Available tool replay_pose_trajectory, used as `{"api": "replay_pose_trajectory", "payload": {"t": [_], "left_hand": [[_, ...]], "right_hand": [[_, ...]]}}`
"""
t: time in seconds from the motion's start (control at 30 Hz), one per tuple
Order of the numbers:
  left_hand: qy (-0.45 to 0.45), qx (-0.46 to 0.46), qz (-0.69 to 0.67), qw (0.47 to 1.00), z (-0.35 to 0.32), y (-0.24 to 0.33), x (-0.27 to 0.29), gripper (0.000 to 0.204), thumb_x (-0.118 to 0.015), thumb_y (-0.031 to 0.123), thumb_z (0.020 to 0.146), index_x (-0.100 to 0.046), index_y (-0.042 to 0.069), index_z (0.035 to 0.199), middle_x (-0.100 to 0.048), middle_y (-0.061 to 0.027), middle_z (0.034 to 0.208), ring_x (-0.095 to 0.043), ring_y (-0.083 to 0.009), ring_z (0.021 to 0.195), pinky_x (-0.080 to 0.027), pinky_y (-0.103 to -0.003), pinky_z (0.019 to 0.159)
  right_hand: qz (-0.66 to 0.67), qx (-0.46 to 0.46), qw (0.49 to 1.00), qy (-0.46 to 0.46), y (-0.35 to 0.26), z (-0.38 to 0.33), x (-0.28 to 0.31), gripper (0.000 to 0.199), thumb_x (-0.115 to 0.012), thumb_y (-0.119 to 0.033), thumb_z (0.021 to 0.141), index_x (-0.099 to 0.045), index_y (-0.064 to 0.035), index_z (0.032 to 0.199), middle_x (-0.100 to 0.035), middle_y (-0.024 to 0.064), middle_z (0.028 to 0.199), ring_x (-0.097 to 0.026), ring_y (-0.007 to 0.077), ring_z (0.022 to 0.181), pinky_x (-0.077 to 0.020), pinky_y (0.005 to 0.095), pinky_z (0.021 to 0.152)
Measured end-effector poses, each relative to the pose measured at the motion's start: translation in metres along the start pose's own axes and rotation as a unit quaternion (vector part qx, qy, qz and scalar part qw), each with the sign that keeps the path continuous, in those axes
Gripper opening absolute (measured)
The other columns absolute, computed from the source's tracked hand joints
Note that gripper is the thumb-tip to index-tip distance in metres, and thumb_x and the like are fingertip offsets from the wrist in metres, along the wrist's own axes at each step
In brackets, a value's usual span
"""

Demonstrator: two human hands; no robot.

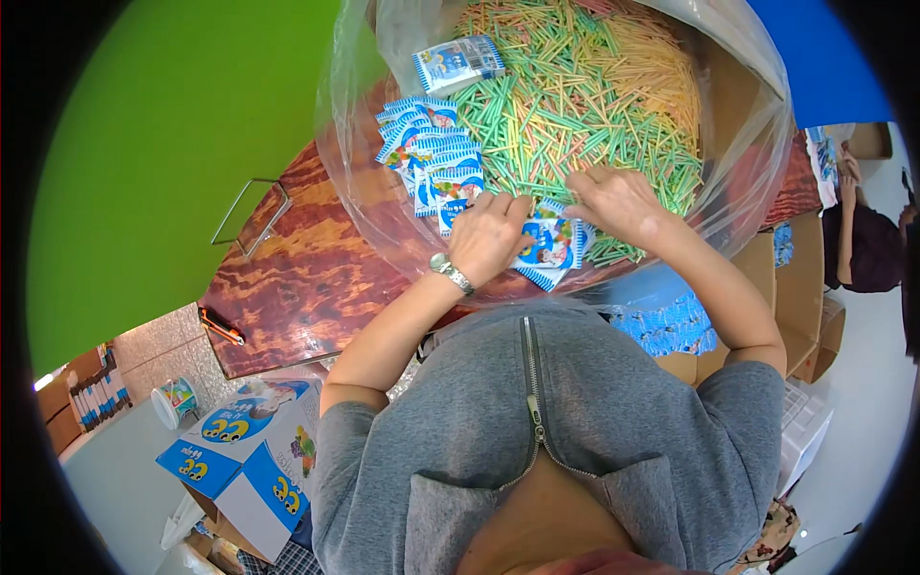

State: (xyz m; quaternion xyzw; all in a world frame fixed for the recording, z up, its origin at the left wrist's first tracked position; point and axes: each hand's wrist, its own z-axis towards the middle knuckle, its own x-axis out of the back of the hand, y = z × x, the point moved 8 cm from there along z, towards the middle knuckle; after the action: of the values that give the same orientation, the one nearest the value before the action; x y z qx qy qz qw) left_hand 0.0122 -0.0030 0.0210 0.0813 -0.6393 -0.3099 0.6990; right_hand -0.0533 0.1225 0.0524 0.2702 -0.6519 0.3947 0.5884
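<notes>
My left hand point(487, 235), with a metal watch on the wrist, is closed on a small blue-and-white printed pouch point(548, 244) that lies on the plastic sheet. My right hand point(616, 199) reaches into a big heap of thin green, yellow and orange sticks point(585, 86), fingers curled on some of them at the heap's near edge. A row of several more blue-and-white pouches point(433, 153) is fanned out left of my left hand. One further pouch point(458, 62) rests on top of the sticks at the back.
A clear plastic sheet point(364, 192) lines the dark wooden table point(297, 278). An orange-and-black marker point(221, 326) lies at the table's left edge. Printed blue cardboard boxes point(249, 450) stand lower left, brown cartons point(795, 287) at the right, another person point(862, 240) far right.
</notes>
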Motion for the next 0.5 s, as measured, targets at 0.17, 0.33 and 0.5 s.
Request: {"api": "replay_pose_trajectory", "payload": {"t": [0.17,0.33,0.5], "left_hand": [[-0.021,0.026,-0.038,0.999,-0.005,-0.016,-0.021,0.033,-0.078,0.021,0.072,-0.062,0.007,0.098,-0.066,-0.0108,0.084,-0.063,-0.0305,0.081,-0.051,-0.041,0.066],[-0.019,0.069,-0.257,0.964,-0.004,-0.026,-0.002,0.020,-0.077,0.013,0.080,-0.064,0.004,0.092,-0.064,-0.0056,0.075,-0.066,-0.0166,0.066,-0.049,-0.031,0.055],[0.017,0.101,-0.371,0.923,0.008,-0.026,0.012,0.014,-0.073,0.015,0.086,-0.066,0.003,0.090,-0.067,-0.0016,0.084,-0.059,-0.0055,0.068,-0.048,-0.023,0.059]], "right_hand": [[0.023,-0.006,0.999,-0.047,-0.004,-0.018,-0.007,0.039,-0.073,-0.039,0.078,-0.058,-0.0091,0.099,-0.060,0.0089,0.080,-0.063,0.0324,0.074,-0.0498,0.0431,0.061],[0.157,-0.037,0.985,0.068,-0.003,-0.014,0.012,0.033,-0.072,-0.035,0.081,-0.060,-0.0072,0.095,-0.060,0.0087,0.081,-0.060,0.0328,0.071,-0.0485,0.0422,0.063],[0.280,-0.056,0.955,0.082,0.001,0.004,0.036,0.025,-0.070,-0.023,0.085,-0.061,-0.0003,0.085,-0.057,0.0158,0.076,-0.058,0.0332,0.069,-0.0446,0.0431,0.063]]}}
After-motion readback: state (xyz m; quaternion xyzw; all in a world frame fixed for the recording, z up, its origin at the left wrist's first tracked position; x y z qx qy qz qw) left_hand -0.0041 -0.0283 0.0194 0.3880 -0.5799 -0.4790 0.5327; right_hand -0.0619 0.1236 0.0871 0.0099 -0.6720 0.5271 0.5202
